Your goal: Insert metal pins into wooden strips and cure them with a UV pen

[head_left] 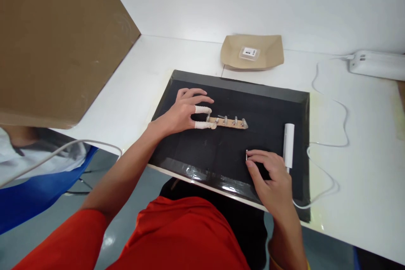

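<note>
the thin piece [247,155] at the right hand [275,177] is too small to identify — so is the print on the label [251,52]. the left hand [181,114] partly hides one end of the wooden strip [230,123]. the white power strip [376,63] is cut off — right edge.

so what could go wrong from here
The small thin piece could slip, since the right hand pinches it only by the fingertips. The left hand might nudge the wooden strip, with its covered thumb and finger at one end. The white cable could snag, as it lies close beside the right wrist.
</note>
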Motion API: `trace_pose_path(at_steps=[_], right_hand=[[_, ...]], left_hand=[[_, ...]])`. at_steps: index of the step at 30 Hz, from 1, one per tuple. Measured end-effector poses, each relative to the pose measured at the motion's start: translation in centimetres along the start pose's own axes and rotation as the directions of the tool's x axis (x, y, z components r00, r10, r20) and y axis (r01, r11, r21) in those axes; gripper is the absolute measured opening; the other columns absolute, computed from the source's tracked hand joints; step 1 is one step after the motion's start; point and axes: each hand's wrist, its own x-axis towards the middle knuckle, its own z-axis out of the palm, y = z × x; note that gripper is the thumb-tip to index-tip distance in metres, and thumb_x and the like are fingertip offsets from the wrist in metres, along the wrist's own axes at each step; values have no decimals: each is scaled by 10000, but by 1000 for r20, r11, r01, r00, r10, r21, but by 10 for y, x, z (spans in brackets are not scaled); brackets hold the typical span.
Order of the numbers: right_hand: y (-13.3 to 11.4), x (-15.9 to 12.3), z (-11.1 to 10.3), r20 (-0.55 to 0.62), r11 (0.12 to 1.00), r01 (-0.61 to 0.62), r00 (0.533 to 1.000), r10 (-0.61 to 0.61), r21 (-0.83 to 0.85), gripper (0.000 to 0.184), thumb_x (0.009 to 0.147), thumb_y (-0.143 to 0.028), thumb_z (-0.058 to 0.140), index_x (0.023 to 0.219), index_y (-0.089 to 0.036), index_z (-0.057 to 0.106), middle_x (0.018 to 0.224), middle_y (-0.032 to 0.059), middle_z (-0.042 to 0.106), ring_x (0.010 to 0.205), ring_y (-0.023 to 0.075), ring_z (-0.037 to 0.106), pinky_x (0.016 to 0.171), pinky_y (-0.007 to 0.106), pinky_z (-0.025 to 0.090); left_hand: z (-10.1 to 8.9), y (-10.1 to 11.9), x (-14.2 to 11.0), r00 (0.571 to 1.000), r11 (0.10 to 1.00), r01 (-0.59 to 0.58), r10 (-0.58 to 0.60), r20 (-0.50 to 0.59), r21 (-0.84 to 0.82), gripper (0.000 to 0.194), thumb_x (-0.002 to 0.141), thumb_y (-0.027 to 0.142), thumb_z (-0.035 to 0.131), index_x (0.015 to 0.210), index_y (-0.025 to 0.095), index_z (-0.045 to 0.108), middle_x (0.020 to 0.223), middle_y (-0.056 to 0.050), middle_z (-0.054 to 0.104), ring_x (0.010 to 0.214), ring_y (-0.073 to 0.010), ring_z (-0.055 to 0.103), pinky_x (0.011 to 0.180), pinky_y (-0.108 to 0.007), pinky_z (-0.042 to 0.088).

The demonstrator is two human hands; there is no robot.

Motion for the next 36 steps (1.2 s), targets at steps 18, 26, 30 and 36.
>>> trace_pose_path(at_steps=[18, 26, 30, 36], right_hand=[[-2, 2, -1, -1, 999, -36, 999, 36, 6, 74, 1009, -280, 648, 953, -260, 693, 1014, 25, 794, 956, 209, 732, 908, 404, 503], [-3, 1, -1, -1, 1000, -28, 1000, 28, 7, 64, 1012, -262, 648, 961, -251, 686, 1021, 23, 789, 964, 198, 728, 923, 390, 501], [-3, 1, -1, -6, 1000, -14, 1000, 14, 4, 54, 1013, -251, 645, 971, -251, 679, 1023, 25, 787, 966, 194, 727, 917, 391, 506], [-3, 2, -1, -3, 1000, -15, 1000, 15, 0, 60, 1015, -259, 641, 969, -255, 680, 1016, 35, 791, 960, 204, 730, 907, 410, 517]], left_hand=[[11, 4, 2, 997, 996, 66, -67, 27, 56, 386, 775, 507, 932, 1014, 231, 806, 1383, -108, 729, 1406, -382, 541, 1109, -539, 313], [18, 8, 2, 991, 991, 130, -130, -12, 41, 271, 800, 472, 906, 899, 239, 808, 1304, -85, 772, 1344, -354, 592, 1091, -549, 289], [21, 9, 0, 990, 990, 137, -137, -33, 12, 251, 835, 468, 879, 904, 238, 805, 1278, -76, 785, 1310, -328, 627, 1092, -535, 292], [24, 12, -2, 989, 992, 124, -121, -90, 25, 222, 890, 451, 825, 928, 234, 796, 1253, -74, 793, 1275, -321, 657, 1088, -535, 298]])
